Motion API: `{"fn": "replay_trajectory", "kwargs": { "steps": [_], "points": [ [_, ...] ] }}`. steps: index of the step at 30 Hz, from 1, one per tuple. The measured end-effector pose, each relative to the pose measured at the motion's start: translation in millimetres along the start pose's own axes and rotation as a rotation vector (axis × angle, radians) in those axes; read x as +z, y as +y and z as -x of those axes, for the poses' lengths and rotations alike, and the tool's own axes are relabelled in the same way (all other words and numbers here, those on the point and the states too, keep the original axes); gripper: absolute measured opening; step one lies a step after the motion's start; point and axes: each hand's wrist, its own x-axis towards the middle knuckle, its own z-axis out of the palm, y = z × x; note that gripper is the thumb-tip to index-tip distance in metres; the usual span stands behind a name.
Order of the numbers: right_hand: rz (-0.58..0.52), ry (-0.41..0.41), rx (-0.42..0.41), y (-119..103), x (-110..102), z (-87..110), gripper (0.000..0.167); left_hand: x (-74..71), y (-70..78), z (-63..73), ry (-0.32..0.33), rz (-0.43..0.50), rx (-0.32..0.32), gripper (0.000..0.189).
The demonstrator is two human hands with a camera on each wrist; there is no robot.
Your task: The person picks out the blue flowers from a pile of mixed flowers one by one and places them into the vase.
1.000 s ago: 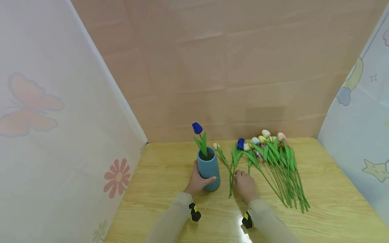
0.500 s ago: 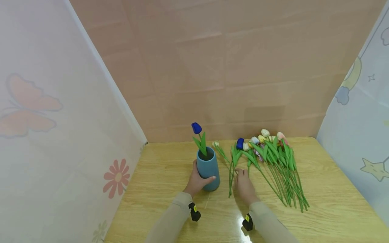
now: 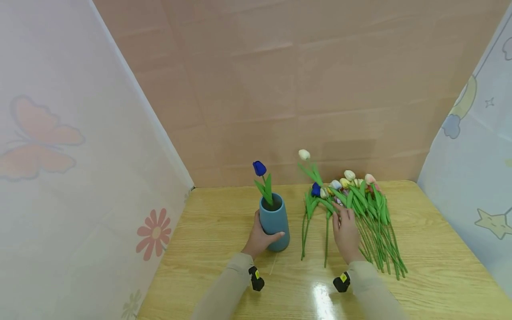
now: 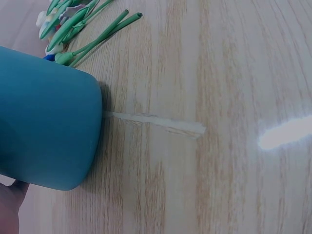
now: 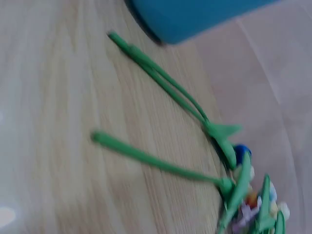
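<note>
My left hand (image 3: 260,238) grips a blue vase (image 3: 276,226) standing on the table, thumb across its front. One blue tulip (image 3: 259,168) with green leaves rises from the vase's mouth. To the right, my right hand (image 3: 346,231) pinches the stem of a white tulip (image 3: 304,154). Its bloom is raised above the table's back edge and leans left. Under and beside this hand lie loose tulips, among them a blue one (image 3: 316,190). The left wrist view shows the side of the vase (image 4: 44,122); in the right wrist view, the right hand itself is out of sight.
A pile of tulips (image 3: 378,222), white, yellow and pink, lies at the right of the wooden table (image 3: 216,213). Bare green stems (image 5: 161,80) lie between vase and pile. A brown cloth wall (image 3: 248,89) closes the back, with patterned cloths at both sides.
The white tulip, earlier lying beside the vase, has been lifted and carried right and up by my right hand. My left hand and the vase have stayed in place.
</note>
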Motion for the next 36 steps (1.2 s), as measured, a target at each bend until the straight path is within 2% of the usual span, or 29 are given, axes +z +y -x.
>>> {"fn": "replay_trajectory", "kwargs": {
  "steps": [5,8,16,23,30,33,36],
  "points": [
    [0.070,0.190,-0.014,25,-22,-7.4,0.031,-0.3,-5.5,-1.0,0.002,0.008,0.006,0.105],
    [0.144,0.235,0.021,42,-33,-8.7,0.031,-0.5,-5.0,-0.4,0.000,0.007,0.001,0.104],
    [0.268,0.161,0.255,76,-53,1.5,0.027,-1.2,-6.4,-1.0,0.005,-0.003,-0.004,0.105],
    [0.344,-0.077,0.475,94,-64,11.0,0.032,-1.3,-6.9,-3.6,0.005,0.004,0.006,0.105],
    [0.332,-0.201,0.544,95,-70,10.2,0.036,-1.2,-11.4,-6.4,-0.013,0.037,-0.005,0.104],
    [0.323,-0.174,0.546,91,-68,7.0,0.035,-0.9,-12.3,-6.5,-0.012,0.037,-0.004,0.104],
    [0.308,-0.093,0.493,80,-62,1.3,0.031,-0.6,-11.5,-5.7,-0.009,0.030,0.007,0.105]
  ]
}}
